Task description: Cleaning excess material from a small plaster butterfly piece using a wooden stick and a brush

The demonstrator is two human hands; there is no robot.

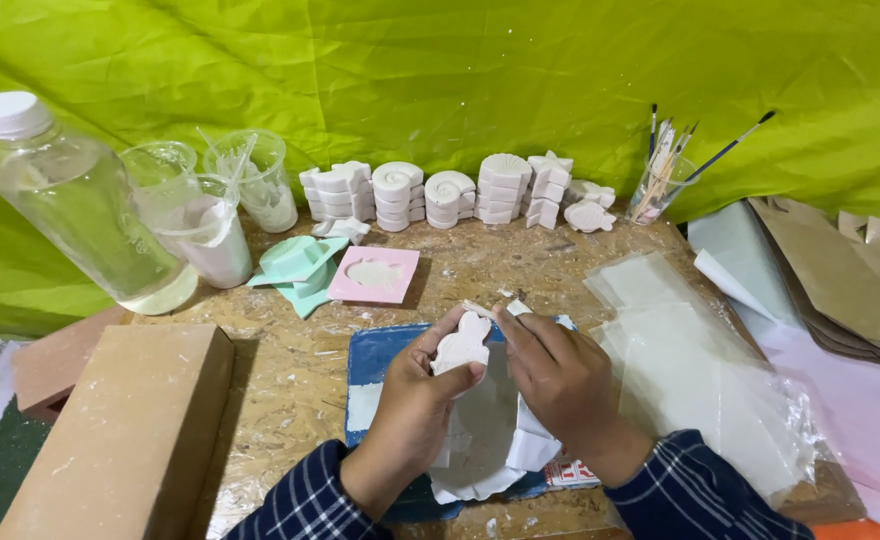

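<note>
Both hands meet over my blue mat (380, 352): left hand (415, 400) grips a white plaster figure (462, 345), right hand (558, 378) pinches what seems a small tool.

Bare hands, dark blue plaid sleeves (310, 500)

Inspector: Backdrop cloth (440, 80)?
Clerk: Lime green. Mould (374, 274) pink, second mould (298, 266) mint, figure (462, 345) white.
Inspector: Sleeves (305, 500)?
Clerk: Navy with white checks. Mat (385, 360) appears blue.
</note>
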